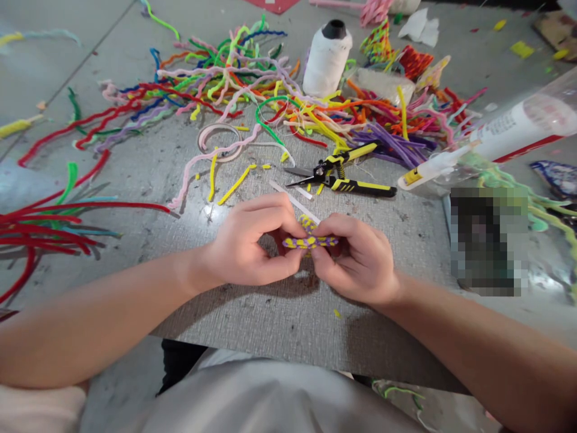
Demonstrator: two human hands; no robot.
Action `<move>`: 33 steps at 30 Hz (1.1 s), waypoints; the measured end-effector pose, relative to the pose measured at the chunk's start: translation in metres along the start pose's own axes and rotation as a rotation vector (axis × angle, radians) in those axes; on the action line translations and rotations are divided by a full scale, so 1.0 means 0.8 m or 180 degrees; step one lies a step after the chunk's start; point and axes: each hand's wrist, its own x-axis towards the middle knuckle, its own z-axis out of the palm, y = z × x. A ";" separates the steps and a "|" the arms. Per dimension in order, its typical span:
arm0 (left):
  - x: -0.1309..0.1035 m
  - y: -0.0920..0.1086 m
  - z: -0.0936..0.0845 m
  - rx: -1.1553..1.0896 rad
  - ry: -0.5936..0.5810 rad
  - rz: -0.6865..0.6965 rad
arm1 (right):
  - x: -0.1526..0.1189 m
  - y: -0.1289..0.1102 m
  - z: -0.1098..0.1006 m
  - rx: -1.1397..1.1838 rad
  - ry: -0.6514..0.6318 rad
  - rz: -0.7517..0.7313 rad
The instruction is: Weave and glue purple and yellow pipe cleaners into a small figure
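A small woven piece of yellow and purple pipe cleaners (310, 242) is held between my two hands above the near part of the table. My left hand (252, 240) pinches its left side between thumb and fingers. On the other side, my right hand (358, 255) grips it in the same way, the fingertips of both hands almost meeting. A thin white strip (295, 202) slants up and left from behind the piece; whether it is attached, I cannot tell. Just beyond my hands lie yellow-and-black snips (342, 174) with their blades apart.
Loose coloured pipe cleaners (225, 78) spread over the back of the table (252, 319). A white thread spool (327, 60) stands among them. Red pipe cleaners (49, 222) lie left. Rightward are a white glue bottle (509, 132) and a pixelated dark object (487, 240). A tape roll (219, 143) lies mid-table.
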 end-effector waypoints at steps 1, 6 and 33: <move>0.000 0.000 0.000 -0.0002 0.0010 0.0000 | 0.000 0.000 0.000 -0.0001 0.0009 -0.0004; -0.001 -0.001 0.002 -0.0017 0.0067 -0.0004 | -0.001 0.001 0.001 0.0018 0.0045 0.0007; -0.005 -0.001 0.006 -0.0034 0.0046 -0.0077 | 0.000 -0.001 0.000 0.0120 0.0003 0.0058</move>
